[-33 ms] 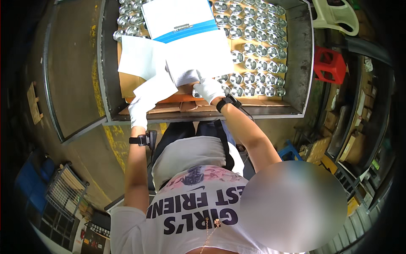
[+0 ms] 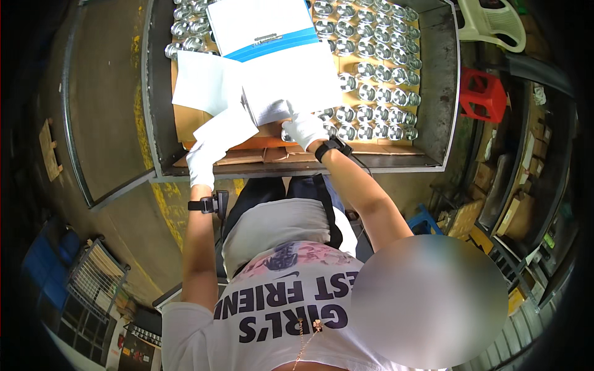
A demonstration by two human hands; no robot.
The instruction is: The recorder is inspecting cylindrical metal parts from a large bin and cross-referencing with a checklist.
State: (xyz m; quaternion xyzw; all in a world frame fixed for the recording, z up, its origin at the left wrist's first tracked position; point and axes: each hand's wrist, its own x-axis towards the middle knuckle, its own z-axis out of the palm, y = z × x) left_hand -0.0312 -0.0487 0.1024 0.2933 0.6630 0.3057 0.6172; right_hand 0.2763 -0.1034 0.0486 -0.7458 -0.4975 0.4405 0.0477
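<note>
White cardboard box [image 2: 289, 83], open, flaps spread: centre of grey metal tray [image 2: 440, 93]. Left gloved hand [image 2: 201, 162] steadies near flap, fingers together. Right gloved hand [image 2: 304, 128] pinches shiny metal piston [image 2: 288, 133] at box's near edge; piston rows [image 2: 377, 93] right of box.

A factory floor: a steel-sided bench [image 2: 440, 93] carries rows of shiny metal parts [image 2: 377, 93], with crates around.
</note>
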